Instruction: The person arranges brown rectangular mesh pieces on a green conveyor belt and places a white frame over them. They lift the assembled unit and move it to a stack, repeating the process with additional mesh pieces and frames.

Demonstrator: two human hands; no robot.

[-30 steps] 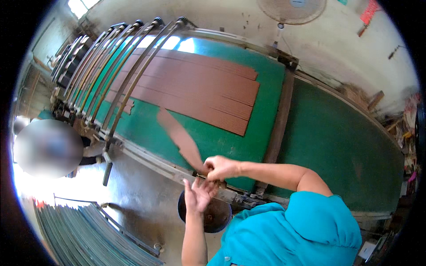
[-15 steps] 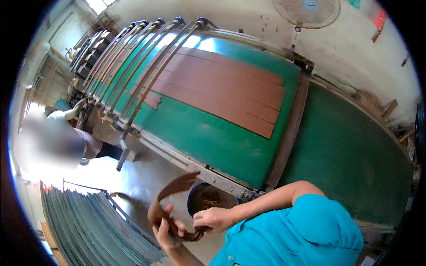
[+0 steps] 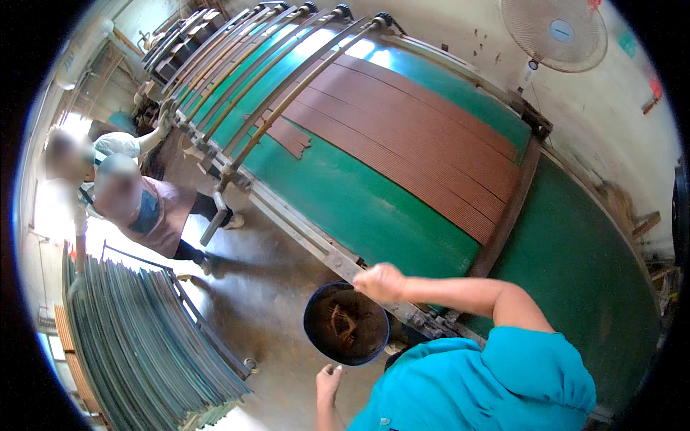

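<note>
My right hand (image 3: 382, 282) is curled above the rim of a dark round bucket (image 3: 307, 343), close to the belt's metal side rail; no strip hangs from it. Just below the bucket, my left hand (image 3: 328, 381) has its fingers drawn together, with nothing visible in them. Inside the bucket lie loose brown scraps (image 3: 343, 327) over dark material. On the green belt (image 3: 359, 215) rest ribbed brown sheets (image 3: 410, 136), split by long lines. A smaller torn brown piece (image 3: 287, 136) sits beside them, near the rollers.
Metal bars (image 3: 287, 104) cross the belt at its far left. A co-worker (image 3: 162, 212) and another person stand left of the machine. A stack of thin grey-green boards (image 3: 158, 337) fills the lower left. A fan (image 3: 557, 32) stands by the wall; a second green surface (image 3: 575, 287) lies right.
The long brown strip I held has left both hands. My right hand has risen toward the rail, and my left has moved apart from it. The view has shifted, showing more of the bucket.
</note>
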